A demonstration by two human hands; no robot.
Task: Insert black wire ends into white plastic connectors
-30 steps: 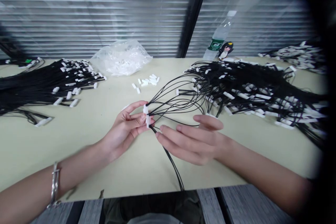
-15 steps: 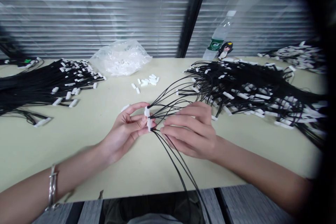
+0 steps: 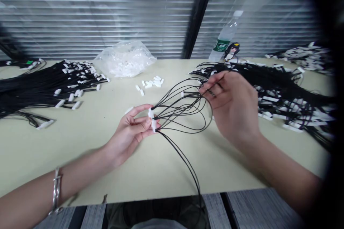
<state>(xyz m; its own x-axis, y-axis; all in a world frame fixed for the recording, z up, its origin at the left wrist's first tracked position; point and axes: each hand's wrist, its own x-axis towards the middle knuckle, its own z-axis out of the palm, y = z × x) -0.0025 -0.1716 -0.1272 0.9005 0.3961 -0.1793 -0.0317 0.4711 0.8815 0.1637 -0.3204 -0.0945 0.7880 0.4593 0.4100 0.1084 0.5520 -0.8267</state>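
Note:
Between the thumb and fingers of my left hand (image 3: 131, 130) is a white multi-pin connector (image 3: 152, 120), held upright above the table. Thin black wires (image 3: 185, 109) run out of it to the right; most loop up toward the pile, while a few (image 3: 182, 157) hang over the table's front edge. My right hand (image 3: 231, 103) is raised at the right, fingers closed in a pinch around black wire at the loop's far end. A small white connector (image 3: 182, 94) lies just left of those fingertips. The exact number of wires in the pinch is hard to make out.
Bundles of black wires with white connectors lie at left (image 3: 32, 82) and right (image 3: 279, 96). Behind are a clear plastic bag (image 3: 125, 61), loose white connector housings (image 3: 153, 82), a water bottle (image 3: 224, 39) and a penguin-hooded figure (image 3: 231, 52). The table's front edge (image 3: 150, 200) is near my lap.
My right hand has moved up and to the right, away from the connector, drawing wire into a wide loop. Fewer wires now hang toward my lap. My left hand stays in place.

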